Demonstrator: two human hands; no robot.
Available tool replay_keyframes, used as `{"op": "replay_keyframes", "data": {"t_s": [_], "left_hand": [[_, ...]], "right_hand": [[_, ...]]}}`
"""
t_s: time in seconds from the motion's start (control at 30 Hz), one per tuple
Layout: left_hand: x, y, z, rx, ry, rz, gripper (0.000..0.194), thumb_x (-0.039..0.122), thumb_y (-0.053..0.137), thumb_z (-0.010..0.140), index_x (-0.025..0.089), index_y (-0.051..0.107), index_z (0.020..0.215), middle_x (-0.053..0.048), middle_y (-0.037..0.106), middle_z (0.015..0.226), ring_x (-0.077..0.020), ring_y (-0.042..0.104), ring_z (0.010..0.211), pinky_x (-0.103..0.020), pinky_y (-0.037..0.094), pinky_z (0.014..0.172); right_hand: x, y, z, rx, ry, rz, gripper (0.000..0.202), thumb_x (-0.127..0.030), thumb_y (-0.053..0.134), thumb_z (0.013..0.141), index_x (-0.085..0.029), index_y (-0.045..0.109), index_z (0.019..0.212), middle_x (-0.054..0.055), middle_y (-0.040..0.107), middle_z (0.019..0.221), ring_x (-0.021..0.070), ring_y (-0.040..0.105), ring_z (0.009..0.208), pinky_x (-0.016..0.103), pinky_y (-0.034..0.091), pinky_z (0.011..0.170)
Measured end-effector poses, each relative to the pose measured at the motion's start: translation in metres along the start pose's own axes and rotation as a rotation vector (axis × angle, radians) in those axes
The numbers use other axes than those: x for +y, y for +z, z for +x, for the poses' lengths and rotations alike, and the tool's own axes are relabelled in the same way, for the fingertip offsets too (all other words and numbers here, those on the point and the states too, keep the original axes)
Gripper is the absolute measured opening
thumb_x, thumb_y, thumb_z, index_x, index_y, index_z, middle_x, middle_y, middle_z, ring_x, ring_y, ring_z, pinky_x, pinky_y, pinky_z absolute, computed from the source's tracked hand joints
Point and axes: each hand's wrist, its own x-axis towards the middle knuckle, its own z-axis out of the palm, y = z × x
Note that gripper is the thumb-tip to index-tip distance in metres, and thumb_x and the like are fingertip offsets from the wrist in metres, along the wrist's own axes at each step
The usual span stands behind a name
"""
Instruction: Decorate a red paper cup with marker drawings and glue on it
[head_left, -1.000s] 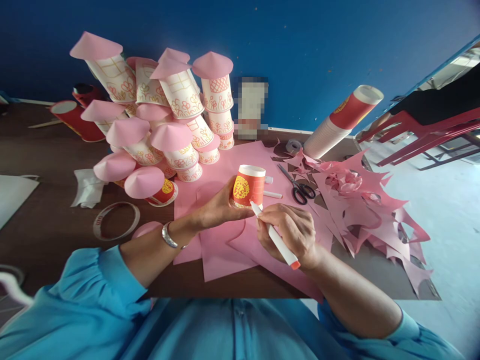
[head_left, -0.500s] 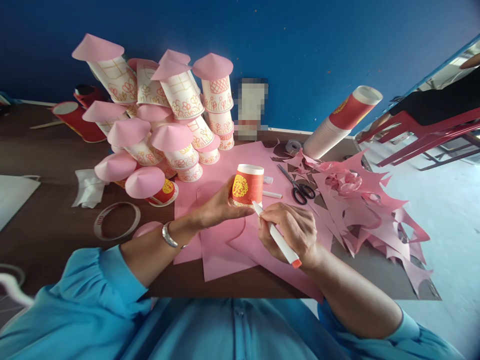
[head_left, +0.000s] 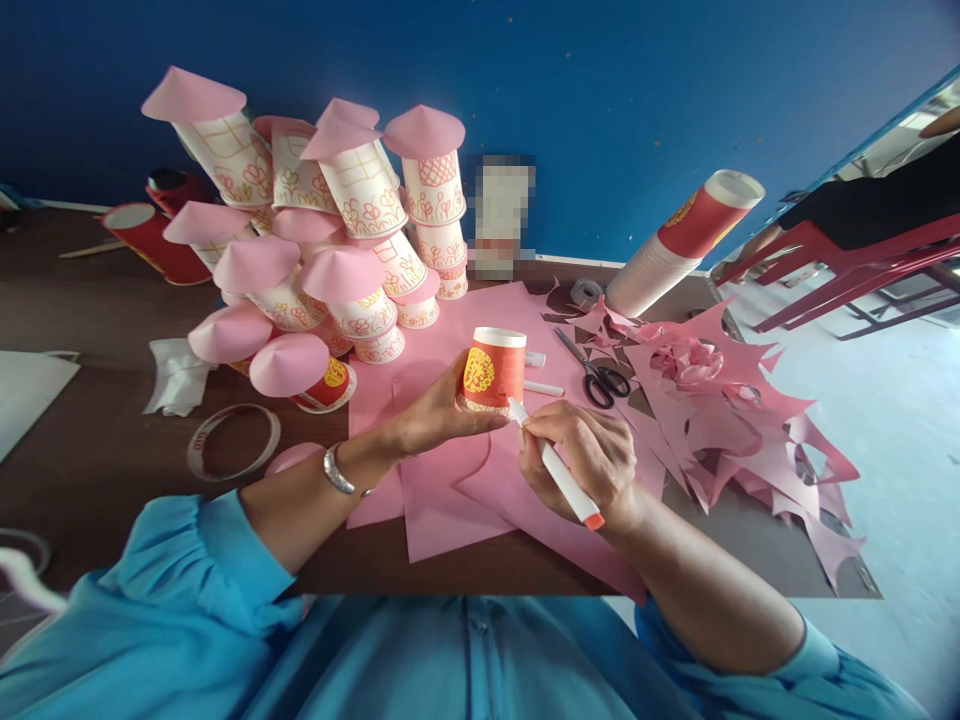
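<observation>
From my remote seat, I had both hands before me in the head view, near the middle of the table (head_left: 334, 570). My left hand (head_left: 442, 405) gripped a red cup (head_left: 496, 366) with a yellow emblem, its thumb lying along the cup's lower rim; the other fingers were mostly hidden behind it, so I could not tell how they were set. The cup was roughly upright over the pink sheets (head_left: 450, 530), which spread from close to the near edge toward the far edge. In my right hand (head_left: 577, 450) the fingers were closed around a white marker (head_left: 566, 482) with an orange-red end, its other end up against the cup's lower right side; whether the tip touched, I could not make out. Just behind the cup lay a second white pen (head_left: 546, 390), and right of that, open scissors (head_left: 604, 385) with black handles. Pink scraps (head_left: 739, 430) were heaped along the right edge, and at the far right corner a leaning stack of cups (head_left: 652, 270) stood beside a roll of tape (head_left: 586, 293). Toward the far edge, left of the cup, crowded the towers (head_left: 371, 195), made of flower-drawn cups with pink cone roofs. Nearer the left edge lay a white ring (head_left: 196, 450).
</observation>
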Motion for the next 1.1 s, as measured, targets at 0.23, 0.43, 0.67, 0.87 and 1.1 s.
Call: {"op": "replay_keyframes", "data": {"t_s": [0.23, 0.43, 0.67, 0.87, 1.1], "left_hand": [[-0.002, -0.002, -0.002, 0.002, -0.019, 0.030, 0.075, 0.056, 0.097, 0.094, 0.022, 0.071, 0.156, -0.018, 0.080, 0.146, -0.0389, 0.076, 0.135, -0.050, 0.061, 0.113], [-0.002, -0.001, -0.002, -0.001, -0.017, 0.012, 0.075, 0.052, 0.096, 0.095, 0.021, 0.070, 0.158, -0.019, 0.079, 0.152, -0.0414, 0.075, 0.141, -0.053, 0.061, 0.118], [-0.009, -0.005, -0.002, -0.025, 0.006, -0.044, 0.075, 0.050, 0.096, 0.096, 0.024, 0.069, 0.161, -0.019, 0.076, 0.160, -0.0436, 0.072, 0.150, -0.058, 0.058, 0.124], [-0.017, -0.008, -0.003, 0.015, 0.003, -0.148, 0.070, 0.046, 0.098, 0.095, 0.025, 0.069, 0.155, -0.018, 0.077, 0.159, -0.0429, 0.069, 0.155, -0.060, 0.057, 0.127], [-0.016, -0.006, -0.004, 0.059, 0.022, -0.251, 0.035, 0.040, 0.093, 0.100, 0.025, 0.077, 0.129, -0.012, 0.086, 0.131, -0.0307, 0.084, 0.121, -0.045, 0.068, 0.103]], "right_hand": [[0.000, 0.001, 0.001, 0.011, -0.008, -0.010, 0.025, -0.002, 0.063, 0.102, -0.026, 0.056, 0.107, -0.004, 0.070, 0.074, 0.0146, 0.067, 0.057, 0.027, 0.055, 0.055], [0.001, 0.002, 0.001, 0.017, -0.005, -0.020, 0.025, -0.002, 0.062, 0.103, -0.026, 0.057, 0.106, -0.004, 0.071, 0.074, 0.0146, 0.066, 0.056, 0.027, 0.054, 0.054], [0.003, -0.004, 0.001, 0.145, 0.000, 0.014, 0.012, -0.012, 0.066, 0.109, -0.023, 0.066, 0.114, 0.000, 0.077, 0.081, 0.0165, 0.075, 0.062, 0.027, 0.061, 0.057], [0.009, -0.005, -0.006, 0.149, 0.116, 0.043, 0.019, -0.024, 0.071, 0.114, -0.024, 0.066, 0.133, 0.005, 0.083, 0.094, 0.0238, 0.085, 0.081, 0.034, 0.068, 0.067], [0.009, 0.003, -0.010, 0.079, 0.209, 0.059, 0.014, -0.028, 0.068, 0.117, -0.026, 0.066, 0.131, 0.006, 0.083, 0.101, 0.0227, 0.083, 0.085, 0.034, 0.068, 0.074]]}}
